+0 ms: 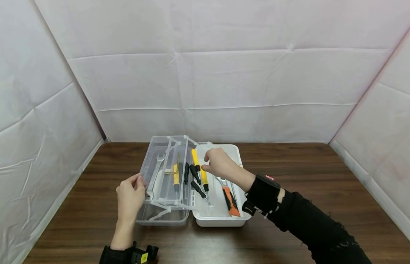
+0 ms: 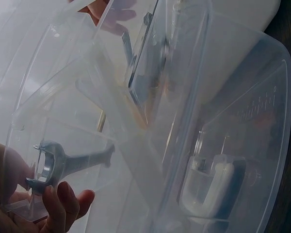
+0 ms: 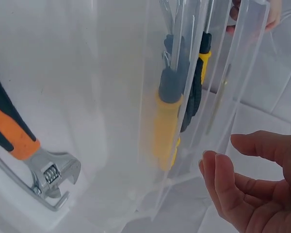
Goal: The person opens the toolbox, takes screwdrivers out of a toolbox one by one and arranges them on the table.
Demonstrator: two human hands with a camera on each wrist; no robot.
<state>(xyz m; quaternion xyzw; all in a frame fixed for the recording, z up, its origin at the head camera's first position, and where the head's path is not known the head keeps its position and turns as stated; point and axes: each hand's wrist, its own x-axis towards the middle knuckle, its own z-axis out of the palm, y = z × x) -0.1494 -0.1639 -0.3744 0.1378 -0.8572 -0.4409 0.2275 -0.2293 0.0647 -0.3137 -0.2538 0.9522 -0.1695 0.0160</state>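
My left hand [image 1: 130,194] pinches the left edge of a clear plastic tray [image 1: 166,201], which hangs on folding arms above a clear toolbox base [image 1: 162,222]. In that tray lie an open-end wrench [image 1: 155,176] and a brass-coloured hex key [image 1: 177,164]. My right hand [image 1: 221,163] hovers over the white tray [image 1: 221,222] at the right. Its thumb and fingers stand apart, with nothing between them in the right wrist view. Screwdrivers with yellow [image 1: 204,178] and black [image 1: 194,173] handles lie near the white tray's left side.
An adjustable wrench [image 1: 232,201] with an orange and black handle lies in the white tray, beside a thin metal rod [image 3: 19,179] with a bent end. White fabric walls [image 1: 224,80] stand behind and beside the brown wooden table [image 1: 290,165].
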